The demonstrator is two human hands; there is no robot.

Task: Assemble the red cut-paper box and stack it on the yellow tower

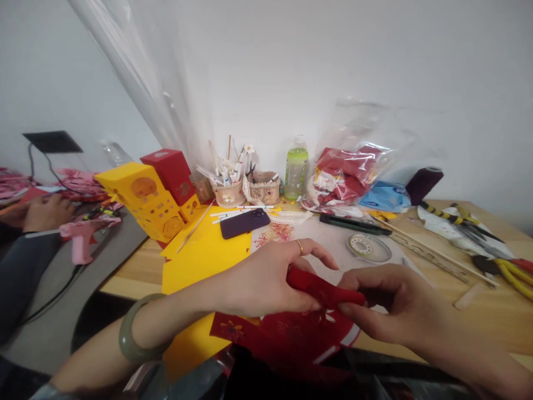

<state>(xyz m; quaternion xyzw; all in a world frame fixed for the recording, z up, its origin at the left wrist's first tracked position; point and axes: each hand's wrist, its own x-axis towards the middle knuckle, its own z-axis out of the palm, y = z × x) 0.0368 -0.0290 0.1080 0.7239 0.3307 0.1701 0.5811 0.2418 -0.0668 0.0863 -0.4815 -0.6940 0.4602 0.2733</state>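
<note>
My left hand, with a ring and a green bangle on that arm, is closed on one end of a folded red sheet, thumb in front. At the sheet's other end, the thumb and fingers of my right hand pinch its edge. The sheet looks like paper. Below both hands lies more red material with cut-outs and a painted flower at its left corner. I cannot tell whether it is one piece with the folded part. Yellow sheets lie under and left of my left wrist.
Behind my hands are a dark phone, a cutter knife, a tape roll, pen baskets and a bottle. Pliers lie right. Yellow and red boxes, a pink glue gun and another person's hand are left.
</note>
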